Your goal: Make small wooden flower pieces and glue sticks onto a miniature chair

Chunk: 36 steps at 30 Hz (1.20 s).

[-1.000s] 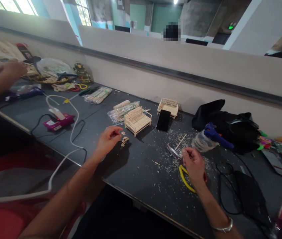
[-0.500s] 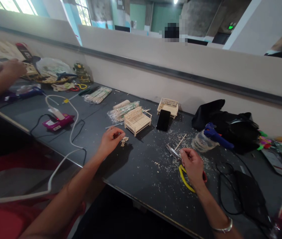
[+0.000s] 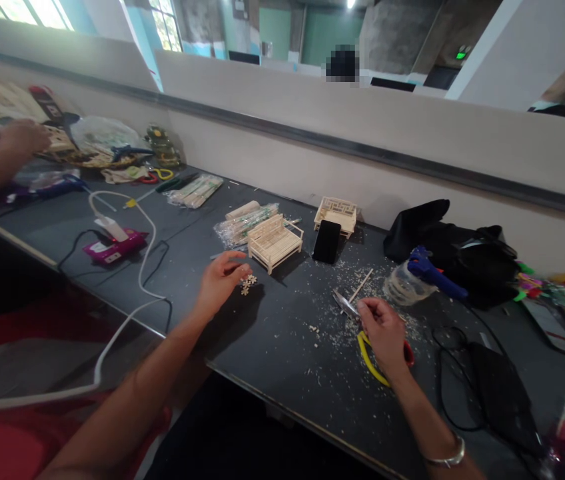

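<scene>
My left hand (image 3: 220, 280) hovers at a small pile of pale wooden pieces (image 3: 247, 287), thumb and forefinger pinched together at its edge. Whatever lies between those fingertips is too small to make out. In my right hand (image 3: 382, 330) are scissors with silver blades and looped handles, one yellow (image 3: 370, 363) and one red. My fingers wrap the scissors near the pivot, and the blades point up and left beside a thin wooden stick (image 3: 361, 285). A miniature wooden bench (image 3: 275, 245) stands just beyond my left hand.
Behind are a second miniature bench (image 3: 335, 212) and a black phone (image 3: 327, 241). A blue glue gun (image 3: 432, 272) rests on a clear plastic cup (image 3: 402, 285). Wood crumbs litter the table. A co-worker's hand (image 3: 20, 140) is at far left; a white cable (image 3: 150, 227) crosses the left side.
My left hand has shifted very slightly left at the small wooden pieces. My right hand keeps its hold on the scissors, almost unmoved.
</scene>
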### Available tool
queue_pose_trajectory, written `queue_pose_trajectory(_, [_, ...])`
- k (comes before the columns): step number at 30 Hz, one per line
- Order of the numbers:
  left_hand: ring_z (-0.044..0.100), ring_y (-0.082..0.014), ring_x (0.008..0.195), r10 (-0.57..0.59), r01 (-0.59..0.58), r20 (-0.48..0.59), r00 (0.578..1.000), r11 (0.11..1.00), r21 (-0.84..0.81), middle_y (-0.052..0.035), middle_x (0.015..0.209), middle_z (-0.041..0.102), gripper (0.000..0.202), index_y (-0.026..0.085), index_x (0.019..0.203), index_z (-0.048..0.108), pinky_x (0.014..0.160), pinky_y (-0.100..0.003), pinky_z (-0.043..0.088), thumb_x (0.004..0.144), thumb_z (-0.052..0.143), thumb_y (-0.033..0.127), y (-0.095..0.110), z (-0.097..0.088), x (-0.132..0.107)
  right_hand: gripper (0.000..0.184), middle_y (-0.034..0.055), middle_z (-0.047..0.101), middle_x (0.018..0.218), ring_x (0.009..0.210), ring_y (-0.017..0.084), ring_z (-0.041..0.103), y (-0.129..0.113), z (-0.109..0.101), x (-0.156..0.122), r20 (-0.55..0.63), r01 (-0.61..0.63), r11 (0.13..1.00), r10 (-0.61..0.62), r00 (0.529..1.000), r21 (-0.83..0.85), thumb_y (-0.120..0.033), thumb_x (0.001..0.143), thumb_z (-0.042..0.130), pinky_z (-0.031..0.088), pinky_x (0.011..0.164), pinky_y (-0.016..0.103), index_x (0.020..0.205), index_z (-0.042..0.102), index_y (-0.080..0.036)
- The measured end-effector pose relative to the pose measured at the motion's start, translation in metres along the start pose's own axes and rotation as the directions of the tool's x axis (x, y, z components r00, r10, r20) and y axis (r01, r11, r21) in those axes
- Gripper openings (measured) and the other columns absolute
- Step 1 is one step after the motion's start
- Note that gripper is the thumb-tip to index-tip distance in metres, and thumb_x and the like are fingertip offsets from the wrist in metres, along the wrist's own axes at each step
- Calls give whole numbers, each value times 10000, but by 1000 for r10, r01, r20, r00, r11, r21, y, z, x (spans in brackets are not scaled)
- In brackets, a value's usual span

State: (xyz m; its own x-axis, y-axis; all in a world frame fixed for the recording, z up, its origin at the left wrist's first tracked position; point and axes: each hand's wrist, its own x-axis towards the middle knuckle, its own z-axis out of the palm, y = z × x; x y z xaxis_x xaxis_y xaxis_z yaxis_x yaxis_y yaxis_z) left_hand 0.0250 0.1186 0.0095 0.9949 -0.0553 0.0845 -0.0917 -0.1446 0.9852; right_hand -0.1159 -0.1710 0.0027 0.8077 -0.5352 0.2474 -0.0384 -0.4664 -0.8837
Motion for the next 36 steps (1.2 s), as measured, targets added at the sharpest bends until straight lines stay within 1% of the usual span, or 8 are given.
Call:
queue_pose_trajectory(5, [680, -206, 652, -76, 77, 15, 997, 996, -48, -32, 686, 709, 476, 178, 933, 625, 518, -267, 480, 600, 716, 506, 5, 0, -3, 319, -32, 541, 532, 503, 137, 466, -2, 2, -1, 4, 22, 1000, -22, 1000, -8, -525, 746, 620, 385, 501, 268, 688, 641, -212])
queue_pose_trajectory(11, [707, -221, 681, -84, 86, 29, 996, 993, -74, -46, 706, 724, 422, 177, 927, 624, 463, -246, 484, 612, 719, 441, 7, -1, -3, 314, -27, 557, 533, 499, 140, 460, -3, 1, -1, 17, 29, 999, -29, 999, -27, -525, 749, 615, 373, 497, 268, 690, 647, -218])
queue_pose_trajectory(19, [716, -222, 707, -60, 75, 76, 995, 972, -223, -44, 750, 722, 398, 165, 930, 618, 493, -269, 533, 639, 731, 410, 20, 7, -15, 290, -27, 560, 552, 517, 145, 485, -8, 3, -5, 32, 29, 999, -28, 999, -17, -497, 759, 592, 393, 512, 273, 712, 640, -215])
queue_pose_trajectory(25, [714, -214, 703, -57, 84, 123, 991, 970, -229, -32, 750, 714, 375, 169, 940, 612, 540, -295, 564, 654, 736, 378, 28, 12, -20, 242, -27, 573, 570, 528, 137, 507, -13, 8, -10, 92, 64, 998, -65, 994, 5, -459, 754, 595, 429, 537, 273, 708, 616, -222])
queue_pose_trajectory(27, [716, -216, 710, -61, 91, 129, 990, 967, -237, -35, 759, 712, 356, 171, 940, 610, 538, -296, 564, 664, 727, 363, 29, 13, -22, 226, -28, 572, 576, 505, 129, 498, -18, 12, -12, 139, -8, 997, -3, 990, 76, -451, 727, 617, 416, 484, 259, 710, 589, -228])
queue_pose_trajectory(29, [717, -216, 720, -59, 93, 138, 989, 962, -257, -39, 772, 713, 321, 174, 937, 610, 547, -300, 570, 683, 710, 344, 31, 15, -26, 220, -26, 596, 632, 485, 117, 485, -25, 18, -15, 234, -137, 973, 91, 968, 188, -431, 691, 644, 386, 413, 236, 746, 564, -234])
queue_pose_trajectory(32, [718, -211, 728, -50, 97, 164, 985, 951, -292, -43, 776, 710, 270, 177, 934, 618, 555, -295, 575, 711, 687, 313, 36, 24, -37, 287, -13, 629, 757, 520, 114, 515, -41, 28, -21, 405, -320, 900, 185, 895, 297, -399, 644, 685, 363, 361, 207, 858, 593, -232])
queue_pose_trajectory(36, [713, -208, 733, 17, 55, 221, 975, 947, -316, -45, 795, 707, 295, 177, 989, 615, 561, -302, 587, 741, 661, 330, 41, 42, -54, 355, -9, 625, 748, 553, 114, 541, -64, 39, -27, 531, -422, 853, 215, 820, 306, -435, 647, 722, 363, 367, 188, 918, 659, -214])
